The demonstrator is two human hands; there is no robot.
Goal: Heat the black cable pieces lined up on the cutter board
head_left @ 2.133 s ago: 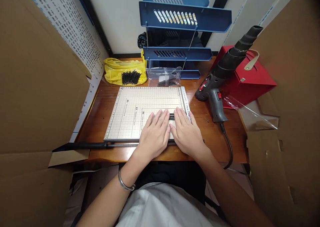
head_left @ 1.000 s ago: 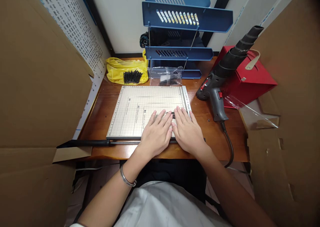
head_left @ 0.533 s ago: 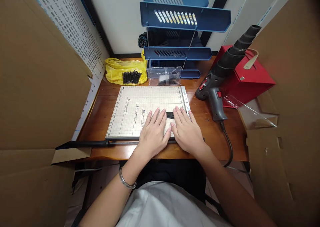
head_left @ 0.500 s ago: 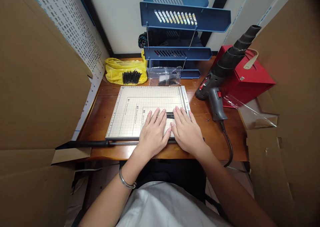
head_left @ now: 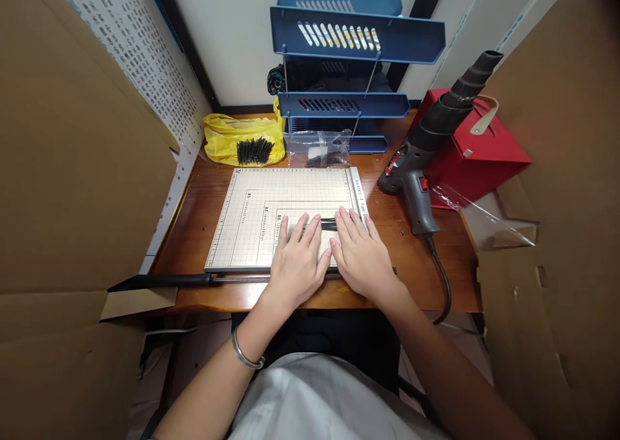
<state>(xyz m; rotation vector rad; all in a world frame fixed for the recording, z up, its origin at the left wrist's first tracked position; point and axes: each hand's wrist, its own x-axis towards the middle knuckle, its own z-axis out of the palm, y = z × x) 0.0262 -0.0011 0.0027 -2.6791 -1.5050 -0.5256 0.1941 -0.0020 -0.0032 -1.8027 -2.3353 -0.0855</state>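
Note:
Flat on the board of a paper cutter (head_left: 247, 233), both of my hands lie with palms down and fingers stretched out. Between them shows a short row of thin black strips (head_left: 329, 224), whose ends go under the fingers. My left hand (head_left: 298, 259) covers the left ends, its fingers slightly spread. Over the right ends lies my right hand (head_left: 362, 252), near the cutter's ruler edge. The two thumbs almost meet just below the strips. Along the front of the board runs the cutter's blade arm, with its black handle (head_left: 177, 280) to the left.
Behind the cutter lie a pile of short black pieces (head_left: 255, 150) on a yellow bag (head_left: 217, 130) and a clear bag (head_left: 320, 149). A blue tray rack (head_left: 358, 36) stands at the back. To the right are a heat gun (head_left: 419, 162) and a red box (head_left: 489, 152). Cardboard walls (head_left: 82, 136) flank the table.
My left hand's fingers have shifted and spread slightly on the board. My right hand stays nearly where it was, and the strips remain between the hands.

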